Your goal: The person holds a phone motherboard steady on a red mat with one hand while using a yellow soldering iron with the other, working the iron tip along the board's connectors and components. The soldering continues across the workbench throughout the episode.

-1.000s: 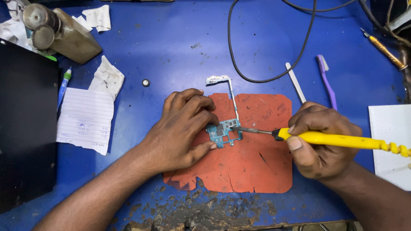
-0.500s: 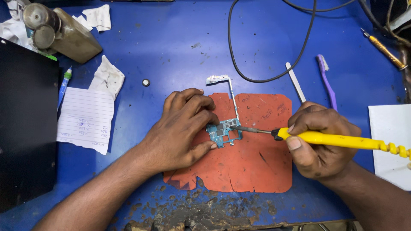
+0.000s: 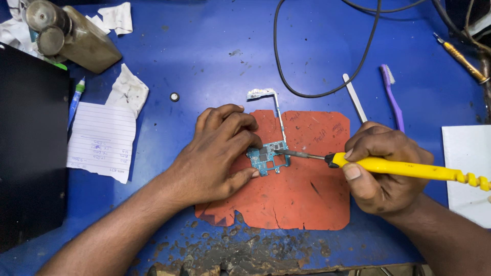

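- The left hand (image 3: 217, 153) lay flat on the red mat (image 3: 307, 199), fingers curled and pressed down on the small blue-green circuit board (image 3: 267, 157), pinning its left edge; thumb and fingertips closed on it, no gap showing.
- The board sat near the mat's middle, a little toward the upper left, with a thin white strip (image 3: 277, 116) running up from it past the mat's top edge onto the blue table (image 3: 215, 46).
- The right hand (image 3: 381, 171) was wrapped tight around the yellow soldering iron (image 3: 409, 167), thumb and forefinger pinching just behind the metal shaft; the tip touched the board's right edge.
- Open mat lay below and to the right of the board, bare red down to the torn lower edge.
- Beyond that edge, the table front was scorched and crusted, right to the lip.
- Above the right hand, metal tweezers (image 3: 354, 97) and a purple toothbrush (image 3: 392, 97) lay side by side, close to the knuckles.
- A black cable (image 3: 312, 95) looped over the table just above the mat's top edge.
- Left of the forearm sat a lined paper note (image 3: 102, 140), a crumpled scrap (image 3: 128, 91) and a pen (image 3: 75, 99), with a black case (image 3: 30, 148) filling the left margin.
- A white sheet (image 3: 468, 168) hemmed in the far right, under the iron's handle.
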Motion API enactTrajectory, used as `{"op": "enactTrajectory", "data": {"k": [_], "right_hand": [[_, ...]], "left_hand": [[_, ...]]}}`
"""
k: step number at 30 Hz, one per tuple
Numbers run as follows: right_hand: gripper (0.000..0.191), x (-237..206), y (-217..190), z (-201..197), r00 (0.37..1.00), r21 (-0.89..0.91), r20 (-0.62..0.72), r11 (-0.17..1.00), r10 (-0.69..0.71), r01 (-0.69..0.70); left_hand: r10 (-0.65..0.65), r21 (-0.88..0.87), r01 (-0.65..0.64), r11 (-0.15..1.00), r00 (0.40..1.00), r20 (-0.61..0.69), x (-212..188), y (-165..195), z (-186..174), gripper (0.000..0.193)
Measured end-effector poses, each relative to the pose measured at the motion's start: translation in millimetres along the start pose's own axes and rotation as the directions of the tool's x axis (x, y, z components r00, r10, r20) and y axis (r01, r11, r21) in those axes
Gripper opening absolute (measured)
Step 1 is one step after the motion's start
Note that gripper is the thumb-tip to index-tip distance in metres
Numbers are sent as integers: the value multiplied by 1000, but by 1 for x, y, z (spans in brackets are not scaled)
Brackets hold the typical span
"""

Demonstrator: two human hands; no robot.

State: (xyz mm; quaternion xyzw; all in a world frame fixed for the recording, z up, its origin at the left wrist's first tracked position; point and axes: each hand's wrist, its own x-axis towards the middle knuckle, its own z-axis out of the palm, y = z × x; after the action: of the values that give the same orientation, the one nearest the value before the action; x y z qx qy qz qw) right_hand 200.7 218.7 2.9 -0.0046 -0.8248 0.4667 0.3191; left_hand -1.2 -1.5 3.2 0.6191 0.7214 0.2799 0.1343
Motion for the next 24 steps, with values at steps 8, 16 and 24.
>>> {"op": "enactTrajectory", "data": {"k": [8, 16, 24], "right_hand": [[14, 1, 0, 1, 1000, -12, 4, 1000, -29, 29], [14, 2, 0, 1, 999, 8, 5, 999, -31, 31], [14, 1, 0, 2, 1000, 3, 7, 1000, -19, 19]], "left_hand": [[-7, 3, 7, 1000, 1000, 6, 0, -1, 0, 47], [-11, 3, 11, 1000, 1000, 8, 0, -1, 0, 48], [-8, 2, 8, 1000, 1000, 11, 0, 0, 0, 47]]}}
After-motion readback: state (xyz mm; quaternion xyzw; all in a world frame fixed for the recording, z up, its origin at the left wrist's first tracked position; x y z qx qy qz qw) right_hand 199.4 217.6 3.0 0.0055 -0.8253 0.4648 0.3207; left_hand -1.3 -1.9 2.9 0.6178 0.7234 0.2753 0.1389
